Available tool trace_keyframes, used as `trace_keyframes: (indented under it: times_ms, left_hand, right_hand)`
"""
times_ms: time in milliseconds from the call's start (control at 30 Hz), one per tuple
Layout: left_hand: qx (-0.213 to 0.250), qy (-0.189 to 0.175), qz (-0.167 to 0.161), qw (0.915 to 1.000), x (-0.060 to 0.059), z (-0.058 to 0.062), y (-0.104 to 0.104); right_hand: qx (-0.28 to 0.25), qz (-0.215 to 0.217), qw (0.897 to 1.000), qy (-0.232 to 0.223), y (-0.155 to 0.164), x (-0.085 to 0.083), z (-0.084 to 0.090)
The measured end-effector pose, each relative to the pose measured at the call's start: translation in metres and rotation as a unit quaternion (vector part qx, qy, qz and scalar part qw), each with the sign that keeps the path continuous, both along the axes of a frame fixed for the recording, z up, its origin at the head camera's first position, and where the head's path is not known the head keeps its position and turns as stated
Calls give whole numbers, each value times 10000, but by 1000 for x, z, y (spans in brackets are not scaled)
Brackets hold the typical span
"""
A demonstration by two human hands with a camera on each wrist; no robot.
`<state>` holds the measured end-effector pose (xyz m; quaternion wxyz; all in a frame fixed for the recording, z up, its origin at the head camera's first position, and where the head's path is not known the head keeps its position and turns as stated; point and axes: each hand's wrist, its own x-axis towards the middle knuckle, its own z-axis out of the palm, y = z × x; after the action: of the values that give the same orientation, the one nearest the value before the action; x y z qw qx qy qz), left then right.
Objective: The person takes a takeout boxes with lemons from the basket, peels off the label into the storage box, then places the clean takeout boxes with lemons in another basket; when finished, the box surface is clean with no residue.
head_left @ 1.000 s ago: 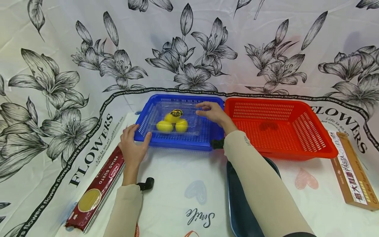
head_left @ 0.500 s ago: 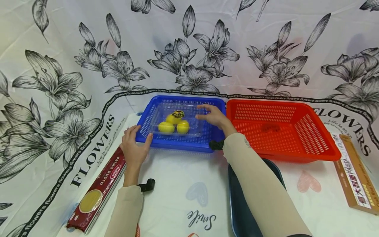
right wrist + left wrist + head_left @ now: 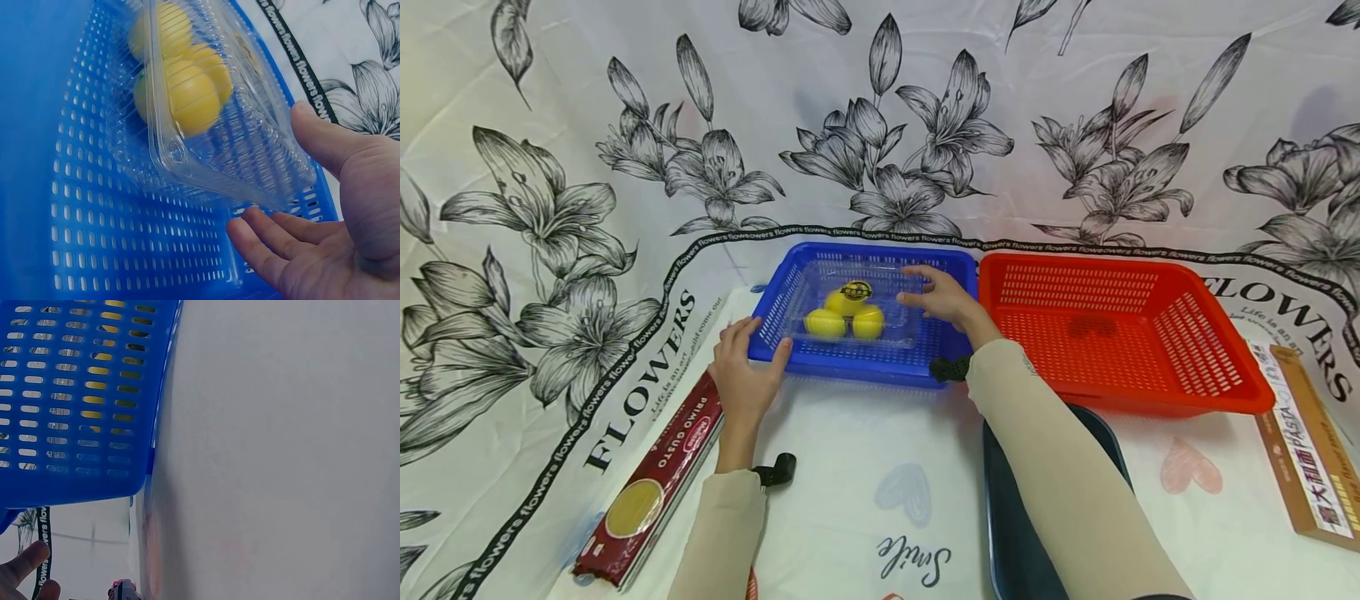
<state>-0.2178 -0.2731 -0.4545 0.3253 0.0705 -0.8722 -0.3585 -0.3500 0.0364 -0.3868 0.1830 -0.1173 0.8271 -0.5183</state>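
Observation:
A blue slotted plastic basket (image 3: 842, 372) lies near the wall cloth. Inside it, a clear plastic clamshell box (image 3: 891, 325) holds three yellow round fruits (image 3: 825, 323), possibly lemons; a round black-and-yellow label sits on its lid. My left hand (image 3: 747, 375) is at the basket's near left corner, fingers extended and thumb spread toward the front rim; whether it touches is unclear. In the left wrist view only its fingertips (image 3: 32, 555) show. Beside the box's right end, my right hand (image 3: 947, 298) has its fingers spread. The right wrist view shows those fingers (image 3: 265, 244) gripping nothing.
A red slotted basket (image 3: 1097, 392) stands directly right of the blue one. A dark tray (image 3: 1015, 517) lies in front, partly under my right sleeve. Red pasta packet (image 3: 651, 483) lies at left, brown pasta box (image 3: 1311, 442) at far right. Flower-printed cloth covers table and wall.
The whole head view shifts slightly right and down. Both hands keep about the same place relative to the basket and the clear box.

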Motion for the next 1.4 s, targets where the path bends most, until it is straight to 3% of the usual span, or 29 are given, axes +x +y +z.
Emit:
trace_keyframes:
  times_ms: [633,900,1133,1400]
  left_hand:
    - [28,42,6,10000,0,-3,-1]
    - [3,152,12,9999,-3,-3,-2]
    - [24,129,-16,9999,-3,-3,-2]
    - [85,137,-61,9999,-3,-3,-1]
  right_hand:
    - [-139,28,9999,-13,0,0,-1]
    - [-246,336,9991,-128,2,-2,-1]
    - [-623,24,9978,-238,2,-3,-1]
    - [-770,-178,9969,-21,3,0,0]
